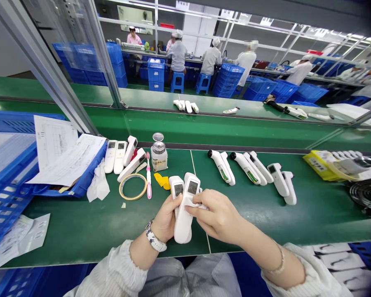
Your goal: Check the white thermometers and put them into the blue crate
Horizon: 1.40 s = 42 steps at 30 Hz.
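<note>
Two white infrared thermometers sit side by side in my left hand, their screens facing up. The front thermometer overlaps the rear thermometer, and characters show on both displays. My right hand pinches a small white wipe against the front thermometer, just below its screen. Beyond my left hand lie a yellow cloth, a roll of tape and a pink and white toothbrush. A dispenser bottle with a raised metal lid stands behind them.
More thermometers lie on the green bench at left and right. Blue crates with papers crowd the left side. A yellow box and a black coiled cable are at far right. A metal frame post rises at left; people work beyond.
</note>
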Motion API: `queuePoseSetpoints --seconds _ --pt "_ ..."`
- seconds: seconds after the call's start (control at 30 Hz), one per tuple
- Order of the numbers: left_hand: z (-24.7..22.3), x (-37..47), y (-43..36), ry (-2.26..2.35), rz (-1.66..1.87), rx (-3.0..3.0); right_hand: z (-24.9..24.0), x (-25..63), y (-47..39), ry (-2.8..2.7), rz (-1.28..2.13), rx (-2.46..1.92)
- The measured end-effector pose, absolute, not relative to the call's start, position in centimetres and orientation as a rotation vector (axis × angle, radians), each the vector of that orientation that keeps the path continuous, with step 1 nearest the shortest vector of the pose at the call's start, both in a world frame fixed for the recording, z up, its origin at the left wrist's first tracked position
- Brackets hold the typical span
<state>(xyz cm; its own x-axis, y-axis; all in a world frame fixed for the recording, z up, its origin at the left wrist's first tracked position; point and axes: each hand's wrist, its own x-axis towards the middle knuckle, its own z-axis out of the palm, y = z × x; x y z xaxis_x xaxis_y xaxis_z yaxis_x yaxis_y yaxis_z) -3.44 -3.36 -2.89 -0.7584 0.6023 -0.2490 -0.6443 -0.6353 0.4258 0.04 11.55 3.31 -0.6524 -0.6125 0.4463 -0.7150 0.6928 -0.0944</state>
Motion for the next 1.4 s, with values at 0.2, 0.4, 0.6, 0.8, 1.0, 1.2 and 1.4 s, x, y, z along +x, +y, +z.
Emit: queuePoseSetpoints --seconds 0.2,0.4,0.6,0.8,1.0,1.2,1.4 --pt "-2.9 -3.5 -3.4 0.627 2.358 -0.13 3.3 0.0 11.7 -2.553 0.426 1.021" --pt "-3.0 -3.4 -3.4 0.633 2.35 -0.112 3.1 0.0 11.6 -2.545 0.442 1.001" --pt "-3.1 -3.3 -3.4 0.656 2.36 -0.111 2.8 0.1 12.1 -2.544 0.512 0.926" --pt "-3.0 -3.3 -3.5 0.678 2.357 -0.107 2.4 0.0 12.6 -2.497 0.455 0.872" --pt "-2.3 -3.2 -3.8 0.695 2.327 -0.076 -0.1 1.7 14.1 -2.633 0.692 0.29" --pt "-2.7 -3.4 -3.8 0.558 2.273 -0.033 -2.7 4.4 10.2 -2.333 1.979 -0.015" --pt "-2.1 -3.6 -4.0 0.292 2.174 0.015 -2.5 4.8 8.1 -2.322 2.186 -0.02"
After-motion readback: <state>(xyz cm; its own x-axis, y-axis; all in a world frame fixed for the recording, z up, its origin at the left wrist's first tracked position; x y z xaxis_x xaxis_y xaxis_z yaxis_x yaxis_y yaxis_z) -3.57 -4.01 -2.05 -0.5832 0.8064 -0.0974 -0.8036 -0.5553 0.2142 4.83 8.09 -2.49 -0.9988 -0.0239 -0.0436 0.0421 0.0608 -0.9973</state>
